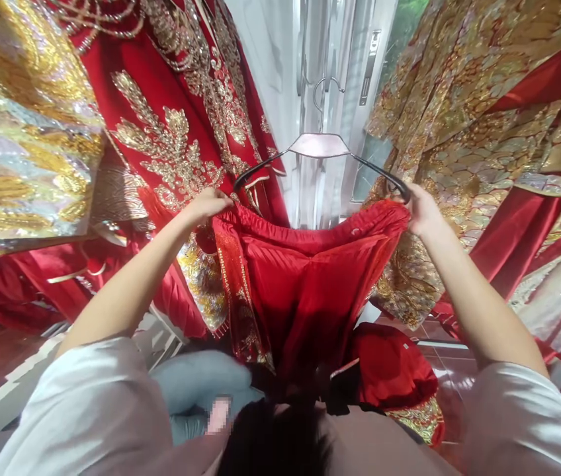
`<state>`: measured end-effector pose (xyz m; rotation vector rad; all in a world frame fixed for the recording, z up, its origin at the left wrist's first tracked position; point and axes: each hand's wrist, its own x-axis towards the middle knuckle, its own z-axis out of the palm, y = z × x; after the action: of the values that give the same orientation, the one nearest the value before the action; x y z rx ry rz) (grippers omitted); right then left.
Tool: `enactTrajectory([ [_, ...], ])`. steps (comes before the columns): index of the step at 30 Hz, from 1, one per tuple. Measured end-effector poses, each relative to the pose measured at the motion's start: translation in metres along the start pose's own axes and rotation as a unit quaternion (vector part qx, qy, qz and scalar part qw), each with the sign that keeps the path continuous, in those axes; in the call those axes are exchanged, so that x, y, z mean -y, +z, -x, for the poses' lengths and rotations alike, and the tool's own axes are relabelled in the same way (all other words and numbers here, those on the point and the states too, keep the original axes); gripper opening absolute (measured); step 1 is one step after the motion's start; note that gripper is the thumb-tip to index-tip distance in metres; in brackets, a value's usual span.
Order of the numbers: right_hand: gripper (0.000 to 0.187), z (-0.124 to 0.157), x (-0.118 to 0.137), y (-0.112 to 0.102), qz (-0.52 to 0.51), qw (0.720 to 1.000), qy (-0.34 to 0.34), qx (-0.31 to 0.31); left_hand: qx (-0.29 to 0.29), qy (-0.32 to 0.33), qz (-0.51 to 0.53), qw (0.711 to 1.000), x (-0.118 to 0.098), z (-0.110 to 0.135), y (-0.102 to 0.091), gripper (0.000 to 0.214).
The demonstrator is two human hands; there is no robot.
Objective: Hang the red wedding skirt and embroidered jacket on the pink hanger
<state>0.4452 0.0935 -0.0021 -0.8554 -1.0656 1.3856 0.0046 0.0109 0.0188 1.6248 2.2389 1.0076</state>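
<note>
A red skirt (305,284) with a gathered waistband and beaded orange-red trim hangs stretched out in front of me. My left hand (211,202) is closed on the left end of its waistband, close to the tip of a clothes hanger. At the opposite end, my right hand (422,210) grips the waistband where the other hanger tip meets it. The clothes hanger (321,145) has black arms, a pale pink middle and a metal hook. Its hook points up, seemingly not hung on anything, though I cannot be sure. My fingertips are partly hidden by the cloth.
A red garment with gold embroidery (171,152) and a gold sequined one (22,132) hang on the left. Gold patterned garments (479,132) hang on the right. More red cloth (394,363) lies low, right of the skirt. A pale metal frame (325,53) stands behind the hanger.
</note>
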Motion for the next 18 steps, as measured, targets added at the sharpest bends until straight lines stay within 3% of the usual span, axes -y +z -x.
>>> enactTrajectory([
  [3, 0.016, 0.001, 0.014, 0.003, -0.035, 0.998, -0.046, -0.029, -0.026, 0.007, -0.047, 0.999, -0.019, -0.016, -0.009, 0.009],
  [6, 0.010, 0.003, 0.017, 0.007, -0.037, 0.997, -0.051, -0.051, -0.041, 0.000, -0.098, 0.994, -0.040, -0.032, -0.016, 0.003],
  [9, 0.012, 0.003, 0.014, 0.008, -0.002, 0.998, -0.052, -0.036, -0.066, 0.007, -0.142, 0.988, -0.053, -0.044, -0.016, 0.009],
  [14, 0.011, 0.006, 0.013, 0.009, 0.003, 0.996, -0.077, -0.040, -0.056, 0.027, -0.178, 0.982, -0.048, -0.055, -0.002, 0.023],
  [18, 0.012, 0.008, 0.015, 0.010, -0.046, 0.996, -0.049, -0.050, -0.020, 0.024, -0.192, 0.981, -0.034, -0.052, 0.005, 0.013],
])
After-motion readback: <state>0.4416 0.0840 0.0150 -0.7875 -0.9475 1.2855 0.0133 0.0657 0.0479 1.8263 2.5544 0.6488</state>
